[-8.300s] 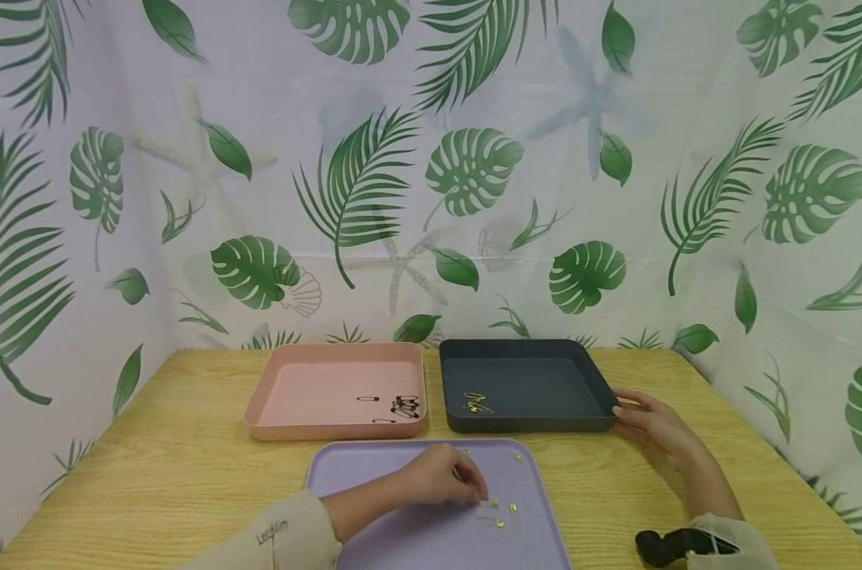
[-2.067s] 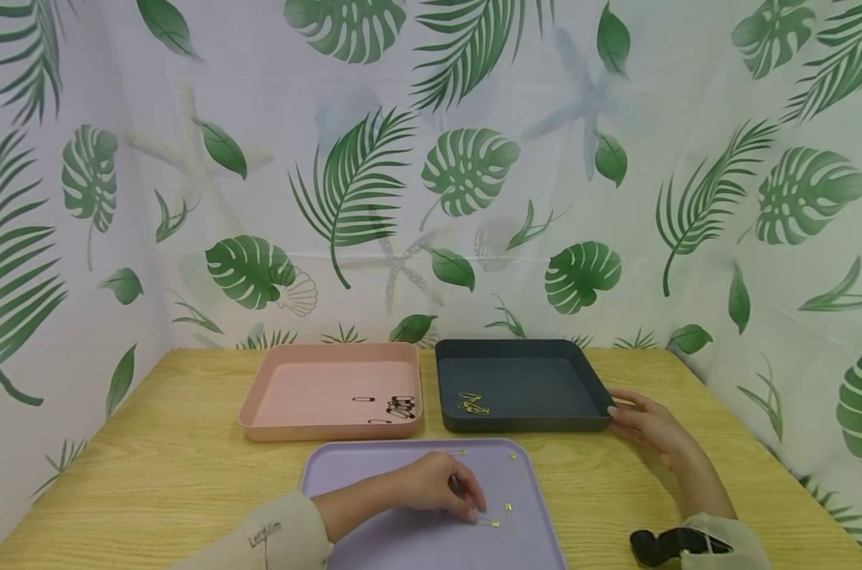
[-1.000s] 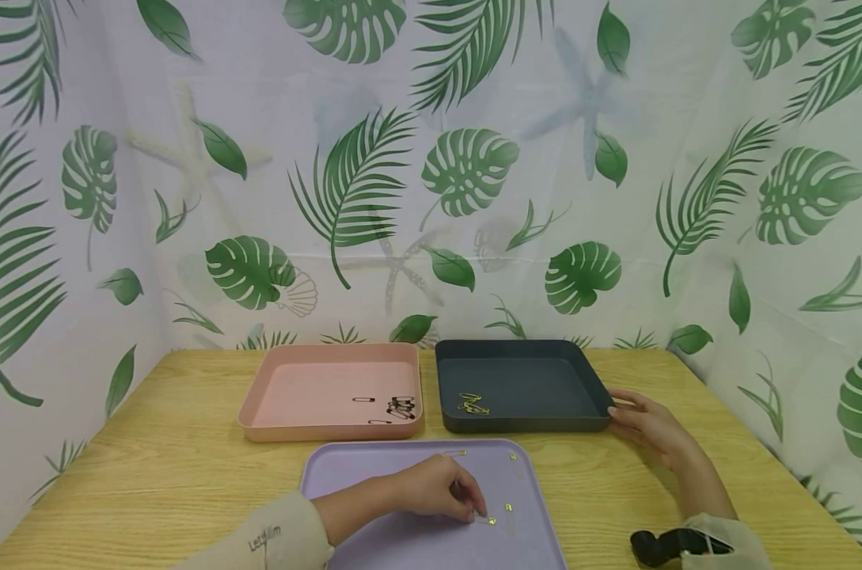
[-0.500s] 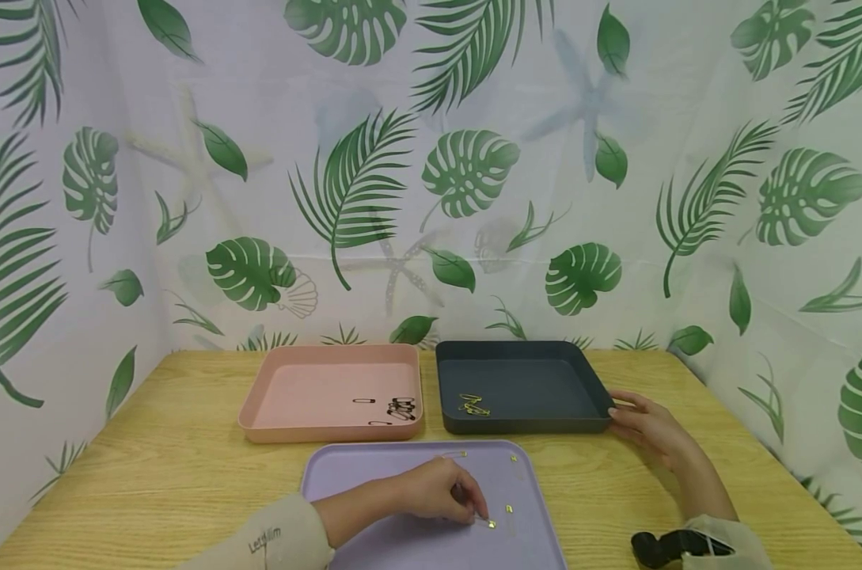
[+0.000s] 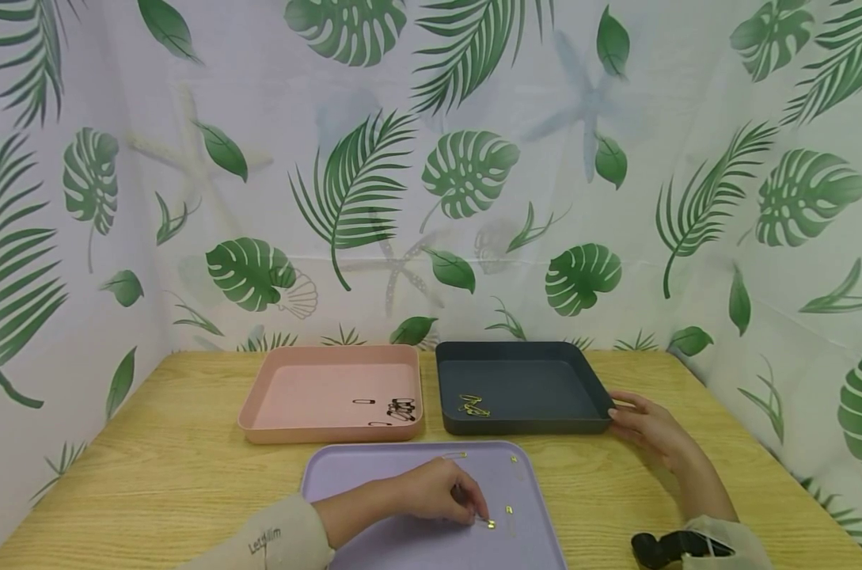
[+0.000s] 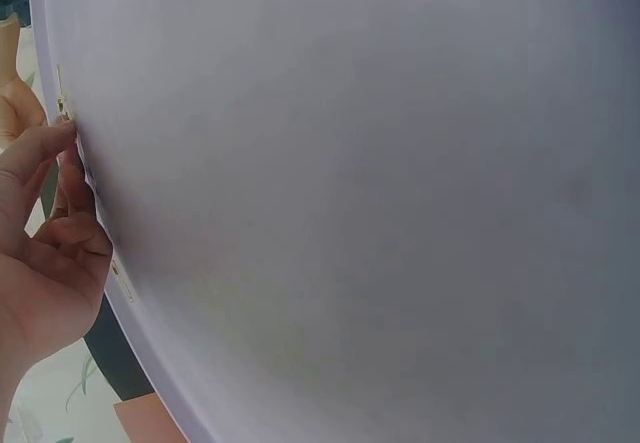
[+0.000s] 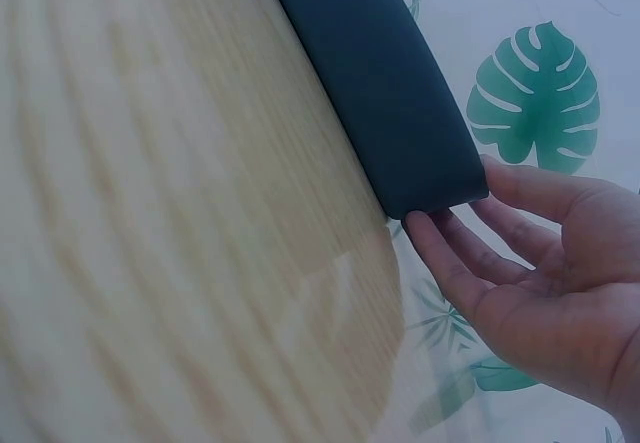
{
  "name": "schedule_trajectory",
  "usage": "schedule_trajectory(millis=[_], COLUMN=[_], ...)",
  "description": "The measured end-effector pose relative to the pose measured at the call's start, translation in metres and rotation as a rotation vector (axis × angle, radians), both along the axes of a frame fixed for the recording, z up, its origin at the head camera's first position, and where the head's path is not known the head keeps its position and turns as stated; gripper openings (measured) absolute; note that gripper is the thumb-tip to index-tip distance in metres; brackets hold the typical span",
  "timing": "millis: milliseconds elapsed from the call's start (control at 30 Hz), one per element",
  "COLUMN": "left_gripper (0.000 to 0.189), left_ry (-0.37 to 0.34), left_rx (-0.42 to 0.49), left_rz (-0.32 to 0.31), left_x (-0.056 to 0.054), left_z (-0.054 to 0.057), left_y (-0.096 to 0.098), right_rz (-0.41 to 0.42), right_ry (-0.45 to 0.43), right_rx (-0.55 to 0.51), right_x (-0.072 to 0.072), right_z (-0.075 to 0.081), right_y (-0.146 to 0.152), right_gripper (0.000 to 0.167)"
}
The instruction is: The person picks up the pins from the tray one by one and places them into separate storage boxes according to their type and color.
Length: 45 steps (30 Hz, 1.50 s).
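Note:
In the head view my left hand point(image 5: 441, 492) reaches over the lavender tray point(image 5: 374, 546), thumb and index finger pinching the end of a gold safety pin point(image 5: 491, 524) low over its surface. Other gold safety pins lie near it: one to the right point(image 5: 509, 510), another near the far right corner point(image 5: 514, 459), a third by the far rim point(image 5: 462, 454). My right hand point(image 5: 651, 431) rests its fingers at the near right corner of the dark blue-grey tray point(image 5: 530, 426). In the right wrist view its fingertips point(image 7: 418, 225) touch that tray's outer wall, fairly straight.
Several gold safety pins point(image 5: 473, 407) lie in the dark tray's near left corner. Beside it stands a pink tray point(image 5: 331, 434) with several black safety pins point(image 5: 400, 408) at its right side. Behind the wooden table point(image 5: 153, 475) hangs a leaf-patterned curtain point(image 5: 402, 198).
Compared with 8.3 seconds ago, one fewer gold pin lies on the lavender tray. Over the last two seconds my left fingers shifted the pinched pin slightly left. The right hand stays at the dark tray.

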<state>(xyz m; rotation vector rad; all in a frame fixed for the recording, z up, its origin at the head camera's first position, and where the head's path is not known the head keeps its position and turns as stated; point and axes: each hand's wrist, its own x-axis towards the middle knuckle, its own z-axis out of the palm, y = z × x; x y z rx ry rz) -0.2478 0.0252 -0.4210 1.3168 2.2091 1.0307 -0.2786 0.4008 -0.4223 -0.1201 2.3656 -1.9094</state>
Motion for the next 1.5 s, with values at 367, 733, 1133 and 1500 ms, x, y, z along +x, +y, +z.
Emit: schedule_trajectory(millis=[367, 733, 1133, 1500], left_gripper=[0.013, 0.015, 0.018, 0.016], left_ry=[-0.014, 0.030, 0.080, 0.059], left_rx=[-0.009, -0.019, 0.010, 0.068], left_rz=[0.046, 0.156, 0.259, 0.317], left_x=[0.000, -0.006, -0.029, -0.053], left_z=[0.001, 0.006, 0.015, 0.027], left_y=[0.000, 0.002, 0.008, 0.016], right_rz=[-0.005, -0.002, -0.008, -0.003], right_ry=[-0.009, 0.000, -0.008, 0.006], right_rx=[-0.019, -0.011, -0.015, 0.004], right_x=[0.001, 0.001, 0.000, 0.000], right_z=[0.001, 0.000, 0.000, -0.001], right_y=[0.000, 0.001, 0.002, 0.001], right_gripper=[0.061, 0.061, 0.060, 0.060])
